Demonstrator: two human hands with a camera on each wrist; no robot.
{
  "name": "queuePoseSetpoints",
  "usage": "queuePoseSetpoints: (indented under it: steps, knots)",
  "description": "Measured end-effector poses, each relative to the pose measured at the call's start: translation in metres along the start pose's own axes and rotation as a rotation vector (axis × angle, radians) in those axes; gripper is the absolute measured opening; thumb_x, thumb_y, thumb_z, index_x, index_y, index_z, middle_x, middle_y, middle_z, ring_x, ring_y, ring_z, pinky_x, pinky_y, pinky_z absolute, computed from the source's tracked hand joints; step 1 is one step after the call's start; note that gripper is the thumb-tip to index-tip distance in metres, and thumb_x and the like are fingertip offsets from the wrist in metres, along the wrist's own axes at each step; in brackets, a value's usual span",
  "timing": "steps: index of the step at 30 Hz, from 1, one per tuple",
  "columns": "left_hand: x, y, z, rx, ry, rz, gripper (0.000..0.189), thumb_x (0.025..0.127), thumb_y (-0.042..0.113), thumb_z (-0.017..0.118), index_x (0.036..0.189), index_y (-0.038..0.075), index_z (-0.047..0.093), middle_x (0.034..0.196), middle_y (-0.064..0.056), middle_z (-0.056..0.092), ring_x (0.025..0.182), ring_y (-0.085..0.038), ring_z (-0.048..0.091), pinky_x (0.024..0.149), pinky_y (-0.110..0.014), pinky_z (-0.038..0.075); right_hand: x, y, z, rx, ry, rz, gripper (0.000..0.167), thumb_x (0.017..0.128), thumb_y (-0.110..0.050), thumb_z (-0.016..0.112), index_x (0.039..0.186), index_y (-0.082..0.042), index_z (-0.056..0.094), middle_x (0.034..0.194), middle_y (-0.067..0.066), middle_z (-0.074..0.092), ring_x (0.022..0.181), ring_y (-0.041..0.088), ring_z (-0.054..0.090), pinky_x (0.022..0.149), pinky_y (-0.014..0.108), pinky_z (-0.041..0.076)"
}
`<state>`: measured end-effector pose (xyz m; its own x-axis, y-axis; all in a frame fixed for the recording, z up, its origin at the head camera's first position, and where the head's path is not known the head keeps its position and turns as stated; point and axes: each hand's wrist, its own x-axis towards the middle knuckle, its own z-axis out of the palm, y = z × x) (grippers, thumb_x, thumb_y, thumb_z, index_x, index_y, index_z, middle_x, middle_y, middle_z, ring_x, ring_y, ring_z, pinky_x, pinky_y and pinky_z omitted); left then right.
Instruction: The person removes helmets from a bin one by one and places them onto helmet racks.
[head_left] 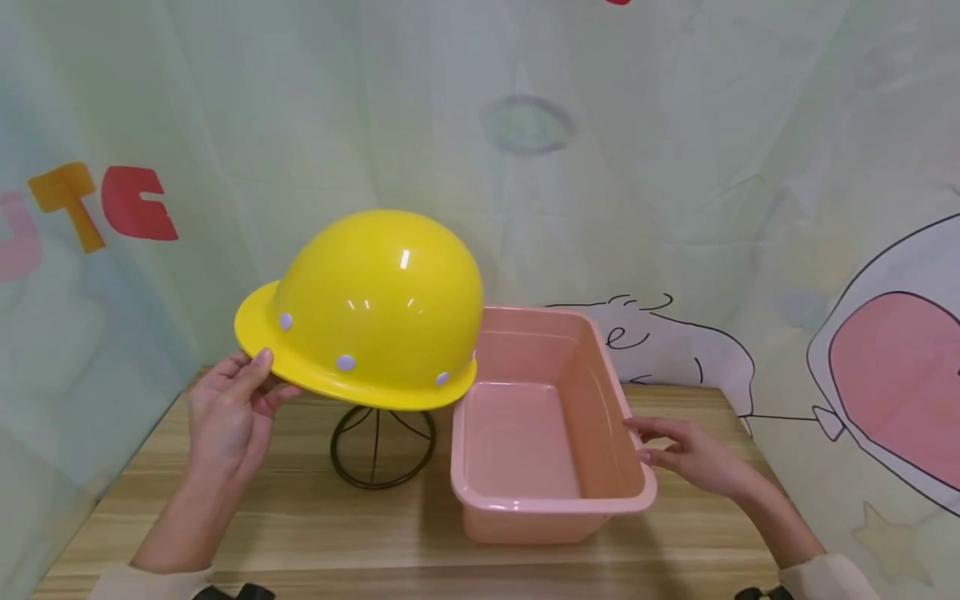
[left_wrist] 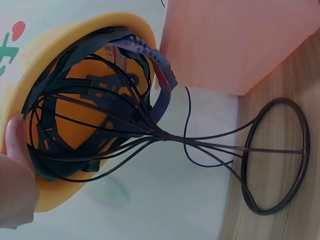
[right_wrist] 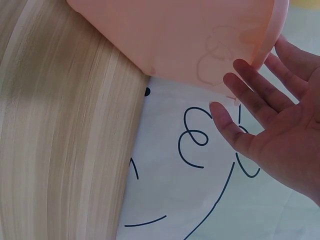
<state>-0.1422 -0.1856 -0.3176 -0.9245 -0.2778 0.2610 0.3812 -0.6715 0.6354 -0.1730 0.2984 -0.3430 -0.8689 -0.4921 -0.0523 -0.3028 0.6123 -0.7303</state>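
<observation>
A yellow hard hat (head_left: 382, 300) sits dome up on a dark wire stand (head_left: 372, 483), its brim to the left. My left hand (head_left: 232, 408) pinches that brim, thumb on top and fingers underneath. The left wrist view looks into the hat, where dark straps (left_wrist: 107, 97) surround the stand's upper wires. To the right stands a pink plastic basin (head_left: 551, 505) with nothing in it. At its right rim is my right hand (head_left: 693, 458), with thumb and index fingertips touching the edge. The other fingers spread loosely outside the wall in the right wrist view.
Both the stand's ring base and the basin rest on a wood-grain table (head_left: 300, 533). Behind and at the sides hangs a pale printed cloth (head_left: 637, 192) with letters and a balloon drawing. The hat's right edge overlaps the basin's left rim in the head view.
</observation>
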Motion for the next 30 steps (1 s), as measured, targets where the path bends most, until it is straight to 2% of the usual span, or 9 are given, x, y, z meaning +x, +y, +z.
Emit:
queuePoseSetpoints:
  steps: [4, 8, 11, 14, 19, 25, 30]
  knots:
    - [0.002, 0.003, -0.005, 0.012, -0.058, -0.058, 0.013, 0.090, -0.001, 0.052, 0.100, -0.008, 0.058, 0.089, -0.013, 0.060, 0.069, -0.022, 0.064, 0.062, -0.028, 0.056, -0.001, 0.000, 0.001, -0.012, 0.005, -0.014, 0.044, 0.088, -0.017, 0.062, 0.127, -0.002, 0.051, 0.120, 0.016, 0.055, 0.104, 0.029, 0.051, 0.073, 0.025, 0.053]
    - [0.005, 0.010, -0.011, 0.076, -0.102, -0.149, 0.012, 0.091, 0.003, 0.053, 0.099, -0.003, 0.059, 0.088, -0.011, 0.062, 0.075, -0.021, 0.066, 0.068, -0.030, 0.055, -0.002, 0.000, 0.001, -0.023, 0.007, -0.031, 0.044, 0.088, -0.017, 0.061, 0.127, -0.001, 0.051, 0.120, 0.017, 0.055, 0.103, 0.027, 0.052, 0.073, 0.026, 0.053]
    - [0.007, 0.016, -0.015, 0.126, -0.117, -0.226, 0.010, 0.091, 0.004, 0.053, 0.098, 0.000, 0.059, 0.086, -0.010, 0.063, 0.077, -0.021, 0.066, 0.069, -0.030, 0.055, -0.002, 0.000, 0.001, -0.023, 0.007, -0.027, 0.044, 0.088, -0.018, 0.061, 0.128, -0.001, 0.051, 0.120, 0.017, 0.055, 0.104, 0.027, 0.052, 0.073, 0.026, 0.053]
    - [0.009, 0.020, -0.019, 0.155, -0.125, -0.272, 0.008, 0.091, 0.004, 0.053, 0.096, 0.000, 0.059, 0.084, -0.010, 0.063, 0.075, -0.021, 0.066, 0.069, -0.031, 0.055, -0.002, -0.001, 0.001, -0.022, 0.007, -0.016, 0.044, 0.088, -0.018, 0.061, 0.128, -0.001, 0.051, 0.121, 0.017, 0.054, 0.105, 0.030, 0.051, 0.073, 0.026, 0.053]
    - [0.010, 0.022, -0.020, 0.176, -0.125, -0.287, 0.008, 0.090, 0.001, 0.054, 0.095, 0.000, 0.061, 0.084, -0.010, 0.063, 0.072, -0.021, 0.066, 0.067, -0.031, 0.056, -0.001, -0.001, 0.001, -0.012, 0.005, 0.007, 0.044, 0.088, -0.018, 0.061, 0.128, -0.002, 0.051, 0.121, 0.017, 0.054, 0.106, 0.033, 0.050, 0.072, 0.025, 0.053]
    - [0.011, 0.022, -0.022, 0.150, -0.117, -0.273, 0.012, 0.090, -0.002, 0.053, 0.097, -0.002, 0.062, 0.087, -0.012, 0.062, 0.074, -0.023, 0.066, 0.067, -0.032, 0.055, -0.001, -0.001, 0.001, -0.010, 0.007, 0.012, 0.044, 0.088, -0.018, 0.061, 0.128, -0.003, 0.051, 0.121, 0.017, 0.054, 0.106, 0.033, 0.050, 0.072, 0.025, 0.053]
    - [0.010, 0.020, -0.025, 0.125, -0.109, -0.304, 0.013, 0.090, -0.002, 0.052, 0.098, -0.002, 0.062, 0.092, -0.012, 0.061, 0.080, -0.023, 0.066, 0.071, -0.033, 0.055, 0.000, -0.001, 0.001, -0.010, 0.005, 0.009, 0.044, 0.088, -0.018, 0.061, 0.128, -0.003, 0.051, 0.122, 0.017, 0.054, 0.107, 0.033, 0.050, 0.073, 0.025, 0.053]
